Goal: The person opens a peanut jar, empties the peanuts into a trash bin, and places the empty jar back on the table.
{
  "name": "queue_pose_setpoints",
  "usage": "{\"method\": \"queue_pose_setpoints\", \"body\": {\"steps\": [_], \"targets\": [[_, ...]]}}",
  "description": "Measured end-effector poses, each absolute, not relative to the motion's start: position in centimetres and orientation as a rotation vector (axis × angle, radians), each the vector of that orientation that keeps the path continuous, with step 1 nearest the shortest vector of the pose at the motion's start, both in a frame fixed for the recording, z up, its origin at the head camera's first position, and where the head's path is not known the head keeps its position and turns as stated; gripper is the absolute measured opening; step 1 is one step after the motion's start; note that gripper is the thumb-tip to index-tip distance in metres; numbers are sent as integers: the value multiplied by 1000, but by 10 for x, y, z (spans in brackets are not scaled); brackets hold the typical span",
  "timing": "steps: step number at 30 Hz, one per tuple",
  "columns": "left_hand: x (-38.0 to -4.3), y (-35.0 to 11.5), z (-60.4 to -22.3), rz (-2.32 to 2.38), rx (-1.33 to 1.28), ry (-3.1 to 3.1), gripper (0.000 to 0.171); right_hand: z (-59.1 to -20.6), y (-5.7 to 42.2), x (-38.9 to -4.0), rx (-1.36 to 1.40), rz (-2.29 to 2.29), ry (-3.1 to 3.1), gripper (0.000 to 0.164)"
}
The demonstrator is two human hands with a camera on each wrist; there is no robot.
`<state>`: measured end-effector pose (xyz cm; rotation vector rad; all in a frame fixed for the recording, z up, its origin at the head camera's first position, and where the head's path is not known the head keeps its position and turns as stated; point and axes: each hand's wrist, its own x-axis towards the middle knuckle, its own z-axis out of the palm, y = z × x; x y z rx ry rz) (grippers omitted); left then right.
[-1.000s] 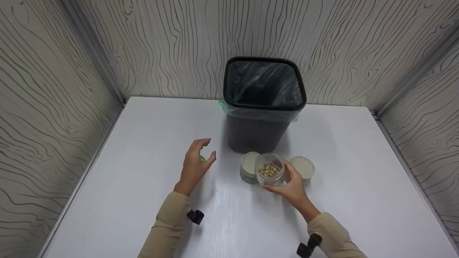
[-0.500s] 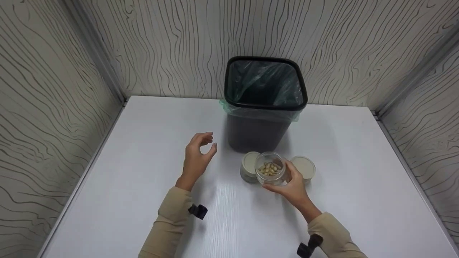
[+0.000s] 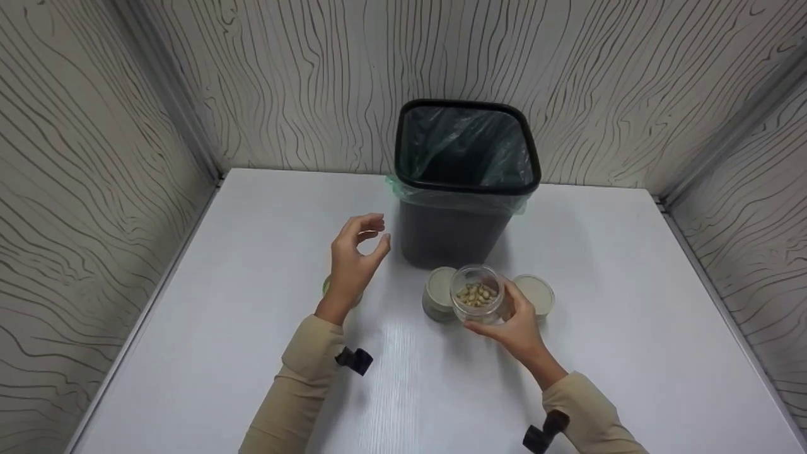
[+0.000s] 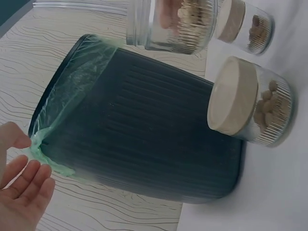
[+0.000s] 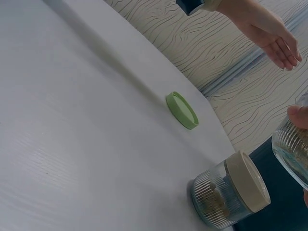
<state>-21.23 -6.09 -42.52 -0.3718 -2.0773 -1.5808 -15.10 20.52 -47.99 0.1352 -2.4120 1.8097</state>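
My right hand (image 3: pixel 514 321) grips a ribbed glass jar (image 3: pixel 468 314) with no lid on it, thumb at the near side and fingers round the far side. Small light-brown nuts (image 3: pixel 477 294) lie inside, and the jar is raised above the table. Nothing is in my left hand (image 3: pixel 354 255); its fingers curve loosely, thumb apart, in the air left of the bin. Below that hand a green lid (image 5: pixel 183 110) lies on the table, mostly hidden by the hand in the head view.
Two glass jars with beige lids stand in front of the bin: the left jar (image 3: pixel 440 287) and the right jar (image 3: pixel 534 295), partly behind my right hand. The dark bin (image 3: pixel 451 233) has a thin green liner (image 3: pixel 460 199) folded over its rim. Patterned walls (image 3: pixel 302 82) enclose the table.
My left hand has risen away from the green lid and moved forward and slightly right, uncovering part of the lid. The right hand and its jar have hardly moved.
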Motion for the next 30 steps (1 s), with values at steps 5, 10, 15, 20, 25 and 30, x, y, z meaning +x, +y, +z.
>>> {"method": "queue_pose_setpoints", "body": {"steps": [5,10,15,20,25,30], "targets": [[-216,-57,-417,-1591,-407,-2044,27,-479,206,-150,114,1767,-2435,89],[-219,-55,-406,-1626,-435,-2024,28,-476,206,-150,138,1784,-2429,90],[-223,-52,-399,-1666,-444,-1966,27,-476,207,-151,155,1787,-2418,92],[-227,-48,-389,-1674,-454,-1926,26,-476,207,-151,140,1777,-2435,93],[-232,-44,-382,-1691,-444,-1917,24,-477,206,-152,175,1756,-2412,90],[-237,-41,-379,-1807,-350,-1920,24,-477,206,-151,174,1756,-2415,91]]}}
